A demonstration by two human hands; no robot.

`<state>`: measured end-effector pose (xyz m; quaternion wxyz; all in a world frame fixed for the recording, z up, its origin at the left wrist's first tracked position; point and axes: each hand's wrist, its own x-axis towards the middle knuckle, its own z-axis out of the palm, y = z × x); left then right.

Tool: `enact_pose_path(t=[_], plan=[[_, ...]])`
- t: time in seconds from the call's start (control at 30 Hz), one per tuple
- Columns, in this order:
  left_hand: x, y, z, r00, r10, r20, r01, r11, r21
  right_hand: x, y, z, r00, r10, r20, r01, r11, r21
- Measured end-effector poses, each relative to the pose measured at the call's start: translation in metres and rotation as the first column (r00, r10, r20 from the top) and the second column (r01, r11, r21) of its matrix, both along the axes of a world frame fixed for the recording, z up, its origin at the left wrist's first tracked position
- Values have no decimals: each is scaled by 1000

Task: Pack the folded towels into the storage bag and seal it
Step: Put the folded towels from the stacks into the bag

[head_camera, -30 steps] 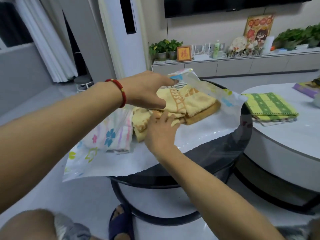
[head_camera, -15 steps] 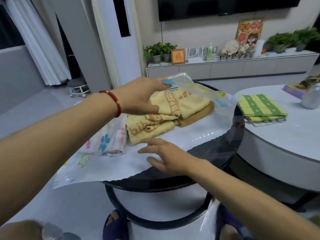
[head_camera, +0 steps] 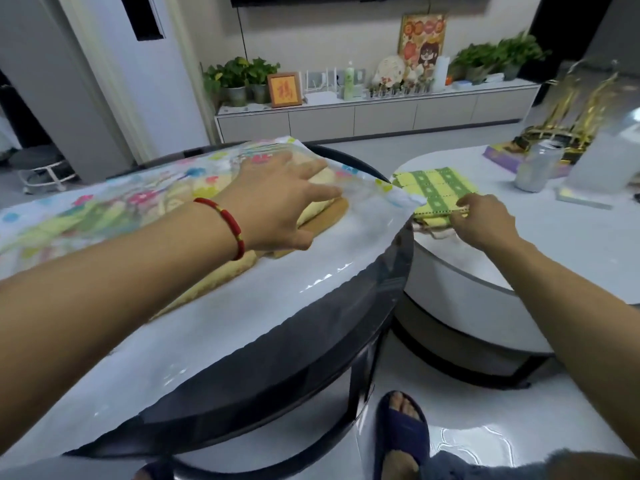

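On the round dark glass table (head_camera: 311, 341) lies the glossy plastic storage bag (head_camera: 242, 306), floral-printed on top, with fluffy yellow towels (head_camera: 322, 206) inside. The left hand (head_camera: 277, 206) rests there, fingers spread and straight. The right hand (head_camera: 485, 221) pinches the near edge of a green-and-yellow checked towel (head_camera: 433, 188) (folded flat) on the white table (head_camera: 571, 265) to the right.

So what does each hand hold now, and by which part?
Right hand pinches the green towel at its near edge. Left hand holds nothing.
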<state>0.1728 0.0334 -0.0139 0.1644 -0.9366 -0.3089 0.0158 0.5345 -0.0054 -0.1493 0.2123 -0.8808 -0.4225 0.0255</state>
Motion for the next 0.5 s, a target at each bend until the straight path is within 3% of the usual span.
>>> enact_pose_path(t=[0.23, 0.37, 0.5], plan=[[20, 28, -8, 998, -38, 42, 40, 997, -62, 50, 76, -30, 983, -178, -35, 170, 970, -172], [20, 35, -6, 995, -12, 98, 25, 991, -130, 65, 92, -30, 978, -191, 81, 200, 972, -126], [18, 36, -7, 992, 7, 125, 12, 989, -150, 71, 90, -1, 977, -79, -198, 59, 992, -108]])
